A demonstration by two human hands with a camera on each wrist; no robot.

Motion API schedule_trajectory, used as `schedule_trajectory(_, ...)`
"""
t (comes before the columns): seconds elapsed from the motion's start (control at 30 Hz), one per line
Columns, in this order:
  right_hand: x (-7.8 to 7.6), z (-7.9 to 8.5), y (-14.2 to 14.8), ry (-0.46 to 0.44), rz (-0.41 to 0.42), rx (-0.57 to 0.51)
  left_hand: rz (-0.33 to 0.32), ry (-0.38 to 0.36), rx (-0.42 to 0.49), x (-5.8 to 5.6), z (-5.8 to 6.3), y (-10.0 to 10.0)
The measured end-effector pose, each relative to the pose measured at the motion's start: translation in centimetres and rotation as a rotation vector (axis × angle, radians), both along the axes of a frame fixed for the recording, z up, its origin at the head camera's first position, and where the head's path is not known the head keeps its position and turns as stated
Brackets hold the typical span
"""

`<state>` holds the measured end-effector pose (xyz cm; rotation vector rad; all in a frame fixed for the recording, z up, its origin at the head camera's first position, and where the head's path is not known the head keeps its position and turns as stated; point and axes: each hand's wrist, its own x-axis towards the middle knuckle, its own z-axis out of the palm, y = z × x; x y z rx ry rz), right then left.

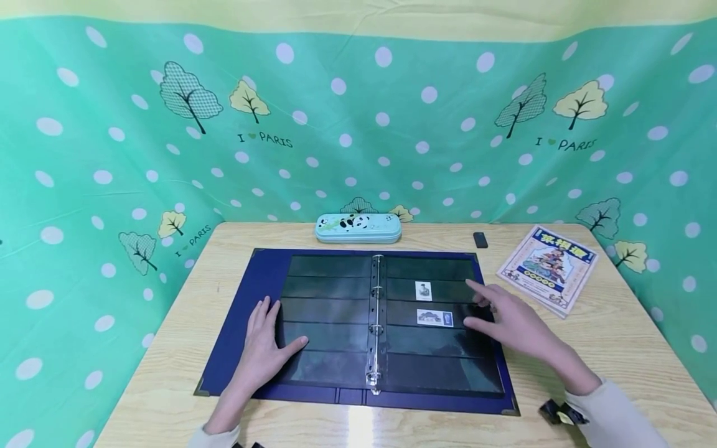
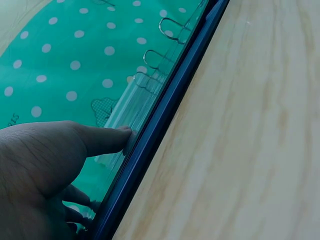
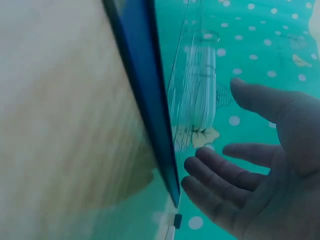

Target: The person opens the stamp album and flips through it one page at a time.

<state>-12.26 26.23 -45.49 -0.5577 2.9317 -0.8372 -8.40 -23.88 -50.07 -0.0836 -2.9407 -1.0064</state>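
The open album (image 1: 263,274), with a dark blue cover, lies flat on the counter (image 1: 426,426) across the lower middle of the frame. The left hand (image 1: 262,351) rests at the outer edge of the left page (image 1: 327,311), fingers spread and grasping nothing, the thumb lying on the page. The right hand (image 1: 515,317) is over the right edge of the right page (image 1: 442,373), its fingers loose and released, with nothing between them.

The cover looks stiff and, with the ring spine (image 1: 376,328) and its metal, the whole is probably fairly heavy; to lift it, both hands under the two cover edges would seem safest. The pages are glossy, reflecting the backdrop, so they likely feel slick and bend easily. A page is best taken by its outer edge or corner, well away from the rings, where a hard pull could tear the punched holes.

Right of the frame's centre, the small upright stamp (image 1: 423,291) sits in the second strip, and the wider stamp (image 1: 435,318) lies just below it in the third. Both look thin, light and easily creased; a gentle pinch at the margins, or tweezers, would suit them better than a firm grip.
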Motion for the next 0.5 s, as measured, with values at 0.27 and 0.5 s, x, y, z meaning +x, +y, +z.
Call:
schedule_trajectory(0.27, -3.1, -1.0, 0.7, -0.034, -0.074, 0.04, -0.008, 0.009, 0.001, 0.0, -0.2, -0.1)
schedule_trajectory(0.5, -5.5, -1.8, 1.0, -0.155, -0.09, 0.051, -0.004, 0.008, 0.007, 0.1, -0.3, -0.2)
